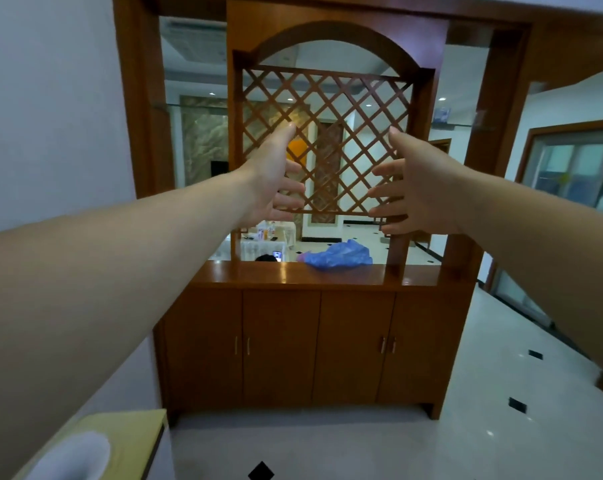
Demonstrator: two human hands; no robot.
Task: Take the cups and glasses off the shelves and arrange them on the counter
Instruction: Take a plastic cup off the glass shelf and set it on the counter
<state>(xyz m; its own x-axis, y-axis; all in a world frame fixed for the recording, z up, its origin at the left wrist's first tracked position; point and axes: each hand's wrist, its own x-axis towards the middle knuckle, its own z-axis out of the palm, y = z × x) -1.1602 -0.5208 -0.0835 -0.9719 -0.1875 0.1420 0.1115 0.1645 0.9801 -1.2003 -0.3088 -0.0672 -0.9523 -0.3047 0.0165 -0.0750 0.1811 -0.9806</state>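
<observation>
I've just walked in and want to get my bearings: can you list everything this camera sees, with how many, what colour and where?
Wooden cabinet: one, reddish brown, centre, four doors below its counter.
Counter: one, glossy brown, on top of the cabinet.
Lattice panel: one, brown, arched frame above the counter.
Plastic bag: one, blue, lying on the counter, right of centre.
Glass shelves: two seen, clear, either side of the lattice; a small item on the right one is too blurred to name.
Floor: white tiles with black diamonds.
Cups or glasses: none clearly visible.
Left hand: one, open, empty, raised before the lattice.
Right hand: one, open, empty, likewise.
</observation>
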